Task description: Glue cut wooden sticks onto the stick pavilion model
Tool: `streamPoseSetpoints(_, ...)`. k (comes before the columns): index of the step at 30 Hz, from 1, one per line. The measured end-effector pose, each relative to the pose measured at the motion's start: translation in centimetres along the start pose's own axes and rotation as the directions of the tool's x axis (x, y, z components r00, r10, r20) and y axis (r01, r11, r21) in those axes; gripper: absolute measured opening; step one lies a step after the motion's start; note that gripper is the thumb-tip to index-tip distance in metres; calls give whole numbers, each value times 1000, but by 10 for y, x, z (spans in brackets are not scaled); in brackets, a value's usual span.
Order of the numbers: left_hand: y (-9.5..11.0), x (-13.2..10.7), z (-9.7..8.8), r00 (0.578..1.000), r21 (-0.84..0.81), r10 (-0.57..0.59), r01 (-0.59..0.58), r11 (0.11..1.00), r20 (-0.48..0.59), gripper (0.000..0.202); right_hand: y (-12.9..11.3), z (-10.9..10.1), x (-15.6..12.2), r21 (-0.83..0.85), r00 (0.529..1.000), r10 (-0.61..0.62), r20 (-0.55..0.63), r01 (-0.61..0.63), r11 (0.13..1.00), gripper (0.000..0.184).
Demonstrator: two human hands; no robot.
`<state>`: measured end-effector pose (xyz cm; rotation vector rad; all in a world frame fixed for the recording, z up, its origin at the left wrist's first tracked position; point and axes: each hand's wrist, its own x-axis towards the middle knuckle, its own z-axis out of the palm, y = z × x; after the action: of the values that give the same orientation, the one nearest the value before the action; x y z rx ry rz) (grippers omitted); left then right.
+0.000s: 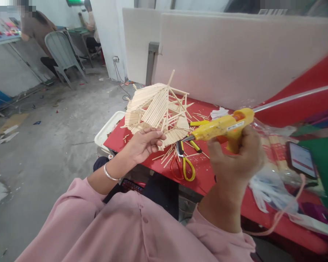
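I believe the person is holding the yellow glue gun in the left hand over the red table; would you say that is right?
Not quite: the head view shows the yellow glue gun in the right hand, over the red table.

Red table (203,174) with a stick model (156,106), loose sticks (168,155), scissors (184,161), a white scrap (219,113) and a plastic bag (265,187)

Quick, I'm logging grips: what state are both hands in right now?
Left hand: fingers curled at the pale wooden-stick structure; whether it grips anything cannot be told.
Right hand: closed, holding the yellow plastic glue gun.
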<state>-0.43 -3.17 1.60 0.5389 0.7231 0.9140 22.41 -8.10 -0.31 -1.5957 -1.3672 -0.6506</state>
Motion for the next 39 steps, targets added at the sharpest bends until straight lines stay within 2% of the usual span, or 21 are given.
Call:
streamPoseSetpoints(8, 6, 10, 1, 999, 7, -41, 41, 999, -20, 14, -14, 10, 12, -38, 996, -78, 53, 80, 996, 40)
streamPoseSetpoints(14, 7, 14, -2, 1000, 45, -17, 17, 999, 6, 10, -29, 17, 30, -135, 992, -114, 48, 119, 984, 44)
streamPoseSetpoints(17, 8, 15, -2, 1000, 47, -13, 12, 999, 4, 11, -32, 21, 35, -140, 992, -93, 91, 105, 985, 45)
streamPoseSetpoints(22, 9, 18, -4, 999, 45, -33, 32, 998, 20, 15, -33, 26, 37, -107, 990, -25, 136, 40, 993, 49)
streamPoseSetpoints(28, 14, 17, -2, 997, 46, -77, 77, 996, -16, 17, -31, 27, 35, -124, 992, -67, 109, 80, 989, 43)
streamPoseSetpoints(34, 19, 14, 4, 993, 27, -103, 105, 994, -59, 21, -25, 29, 34, -139, 992, -86, 91, 98, 985, 50)
streamPoseSetpoints(39, 21, 12, 6, 991, 1, -119, 120, 993, -60, 18, -27, 28, 35, -160, 990, -73, 119, 92, 983, 47)
